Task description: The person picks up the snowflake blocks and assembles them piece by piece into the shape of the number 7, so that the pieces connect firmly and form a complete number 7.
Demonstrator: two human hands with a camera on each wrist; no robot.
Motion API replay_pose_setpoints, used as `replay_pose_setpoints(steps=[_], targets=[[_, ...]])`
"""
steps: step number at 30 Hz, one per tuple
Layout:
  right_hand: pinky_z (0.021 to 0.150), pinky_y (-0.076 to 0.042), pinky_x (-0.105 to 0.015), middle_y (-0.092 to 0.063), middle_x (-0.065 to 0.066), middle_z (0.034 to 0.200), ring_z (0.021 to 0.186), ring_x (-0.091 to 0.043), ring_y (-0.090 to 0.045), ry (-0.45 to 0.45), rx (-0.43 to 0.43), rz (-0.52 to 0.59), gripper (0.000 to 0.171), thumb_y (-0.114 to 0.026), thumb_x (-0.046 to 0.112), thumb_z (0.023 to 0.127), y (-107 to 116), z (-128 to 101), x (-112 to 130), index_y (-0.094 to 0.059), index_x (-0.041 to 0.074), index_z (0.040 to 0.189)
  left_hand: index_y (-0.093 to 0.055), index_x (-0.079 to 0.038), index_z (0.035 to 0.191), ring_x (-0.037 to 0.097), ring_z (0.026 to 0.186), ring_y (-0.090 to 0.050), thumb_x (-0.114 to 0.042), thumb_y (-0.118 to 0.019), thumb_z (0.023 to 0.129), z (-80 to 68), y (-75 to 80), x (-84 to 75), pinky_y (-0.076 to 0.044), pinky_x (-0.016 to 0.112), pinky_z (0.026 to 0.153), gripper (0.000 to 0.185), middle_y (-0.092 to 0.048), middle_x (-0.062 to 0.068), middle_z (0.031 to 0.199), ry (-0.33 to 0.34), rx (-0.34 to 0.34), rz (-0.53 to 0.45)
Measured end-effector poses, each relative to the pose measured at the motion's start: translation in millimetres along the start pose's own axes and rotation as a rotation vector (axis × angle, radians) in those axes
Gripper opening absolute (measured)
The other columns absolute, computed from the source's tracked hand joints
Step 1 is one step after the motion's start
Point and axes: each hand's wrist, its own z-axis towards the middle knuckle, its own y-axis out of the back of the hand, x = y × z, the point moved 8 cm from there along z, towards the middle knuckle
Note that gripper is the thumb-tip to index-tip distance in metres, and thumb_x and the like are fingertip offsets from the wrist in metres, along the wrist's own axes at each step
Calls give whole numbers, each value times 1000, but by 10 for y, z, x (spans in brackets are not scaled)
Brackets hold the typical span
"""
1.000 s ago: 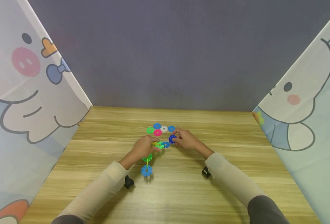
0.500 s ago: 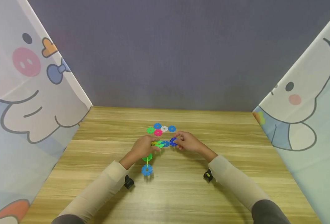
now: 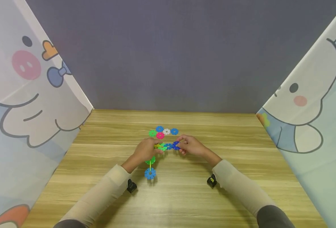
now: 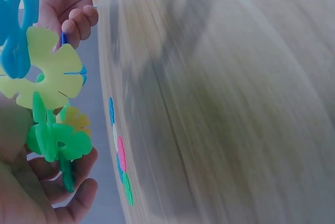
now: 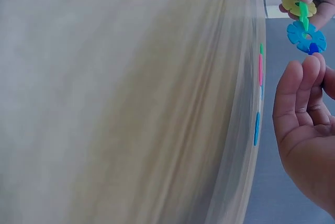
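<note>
- left hand (image 3: 146, 151) has its fingers curled round a chain of plastic snowflake discs (image 3: 156, 152) it's got slotted together: green and yellow bits up by the fingers, then a thin green piece running down to a blue disc (image 3: 150, 173) that sits close to the table (image 3: 185, 196)
- in the left wrist view you can see the yellow disc (image 4: 48, 69) and the green ones (image 4: 55, 141) right up against the palm, fingers wrapped underneath
- right hand (image 3: 191, 146) is pinching a dark blue disc (image 3: 176, 145) between thumb and fingertips, right up against the light blue disc (image 3: 168, 146) at the end of the chain. can't tell if it's actually slotted in or just touching
- right wrist cam shows the fingers (image 5: 301, 90) fairly straight and close together, with the light blue disc just beyond the tips
- further back on the table there's a little loose cluster lying flat: green (image 3: 152, 133), blue (image 3: 159, 129), white (image 3: 166, 131), another blue (image 3: 174, 131) and a pink one (image 3: 160, 136)
- cartoon-print curtains (image 3: 28, 95) on both sides, grey wall (image 3: 168, 53) behind
</note>
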Motion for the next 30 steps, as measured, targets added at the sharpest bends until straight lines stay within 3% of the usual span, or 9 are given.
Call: replay_pose_setpoints(steps=[7, 12, 18, 25, 30], targets=[[61, -57, -29, -63, -8, 76, 64, -14, -61, -16, -3, 86, 25, -52, 10, 99, -48, -20, -10, -52, 2, 122, -67, -14, 122, 29, 114, -62, -35, -78, 77, 10, 25, -61, -53, 45, 92, 51, -68, 8, 122, -34, -35, 10], [61, -57, -27, -62, -4, 73, 63, -12, -61, -4, -46, 149, 27, -53, 7, 97, -62, -15, -13, -52, -1, 123, -68, -14, 121, 29, 112, -64, -34, -78, 77, 19, 31, -66, -56, 40, 81, 49, -68, 9, 121, -15, -47, 28], [59, -57, -25, -62, -4, 71, 60, -10, -60, -6, -68, 236, 27, -52, 3, 96, -107, -11, 4, -50, -4, 122, -68, -13, 120, 28, 106, -67, -31, -77, 78, 7, 47, -88, -53, 27, 60, 47, -68, 9, 121, -19, -66, 31], [59, -55, -23, -63, -8, 76, 62, -9, -58, -8, -72, 310, 24, -51, 2, 96, -136, -15, 55, -50, -5, 119, -69, -11, 117, 28, 104, -67, -28, -77, 76, -19, 112, -162, -59, 36, 78, 45, -71, 11, 115, -68, -114, 46], [60, -56, -24, -63, -6, 74, 61, -10, -60, -18, -55, 303, 24, -51, 2, 96, -145, -26, 73, -50, -4, 120, -70, -8, 114, 28, 100, -68, -26, -77, 76, -36, 132, -210, -58, 38, 83, 43, -72, 12, 109, -101, -130, 46]])
